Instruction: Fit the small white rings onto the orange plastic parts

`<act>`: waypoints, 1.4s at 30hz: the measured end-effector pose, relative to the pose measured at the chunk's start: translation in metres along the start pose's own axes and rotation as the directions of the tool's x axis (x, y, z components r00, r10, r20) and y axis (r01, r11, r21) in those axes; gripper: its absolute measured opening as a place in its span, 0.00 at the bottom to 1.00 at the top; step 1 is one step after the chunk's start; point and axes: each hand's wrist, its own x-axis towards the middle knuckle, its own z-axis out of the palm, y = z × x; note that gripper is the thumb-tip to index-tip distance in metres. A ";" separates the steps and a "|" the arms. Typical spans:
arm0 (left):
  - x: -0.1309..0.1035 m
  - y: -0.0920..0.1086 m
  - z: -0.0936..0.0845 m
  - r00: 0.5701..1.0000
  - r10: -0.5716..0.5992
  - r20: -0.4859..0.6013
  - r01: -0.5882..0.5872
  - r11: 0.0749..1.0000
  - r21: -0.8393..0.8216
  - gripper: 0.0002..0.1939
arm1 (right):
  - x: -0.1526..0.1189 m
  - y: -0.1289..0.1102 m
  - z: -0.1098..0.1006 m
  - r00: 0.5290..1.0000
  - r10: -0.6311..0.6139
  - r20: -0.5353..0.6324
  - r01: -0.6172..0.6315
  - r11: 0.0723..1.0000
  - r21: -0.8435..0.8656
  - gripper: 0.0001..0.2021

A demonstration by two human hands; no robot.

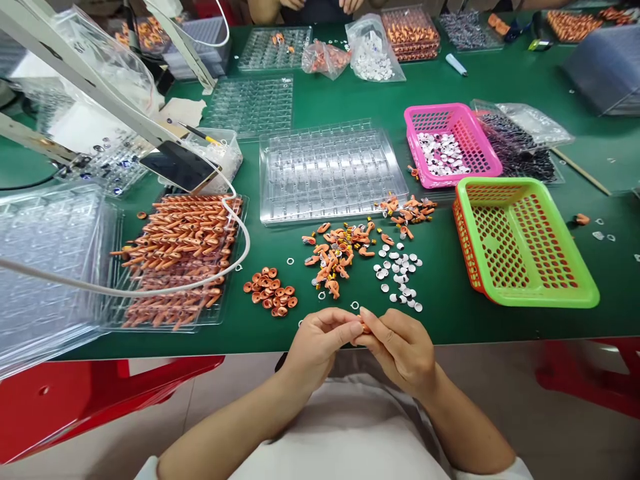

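Both hands meet at the table's front edge. My left hand (320,343) and my right hand (403,347) pinch a small orange piece (365,327) between their fingertips; fingers cover most of it. Beyond them lies a pile of orange parts with yellow bits (333,260). White and black discs (400,273) are scattered to the right of that pile, and copper-coloured round cups (271,292) form a group to its left. A small white ring (355,305) rests just past my fingertips.
Clear trays (330,170) lie mid-table. Stacked trays of orange parts (180,260) stand left, beneath a white cable (150,292). A green basket (550,293) and a pink basket (425,177) are on the right. Another person's hands (350,5) show at the far edge.
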 end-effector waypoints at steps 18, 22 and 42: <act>0.001 -0.001 -0.004 1.000 -0.004 -0.002 0.004 1.000 0.030 0.10 | 0.006 -0.001 -0.011 0.975 0.066 0.210 -0.072 0.997 0.024 0.22; 0.000 -0.003 -0.005 1.000 -0.004 -0.011 0.004 0.999 0.038 0.10 | 0.008 -0.001 -0.013 0.961 0.022 0.274 -0.014 0.999 -0.030 0.21; -0.005 -0.003 -0.004 0.994 0.042 0.097 -0.051 0.994 0.097 0.17 | 0.003 0.004 -0.011 0.972 -0.040 0.232 0.071 0.989 -0.128 0.17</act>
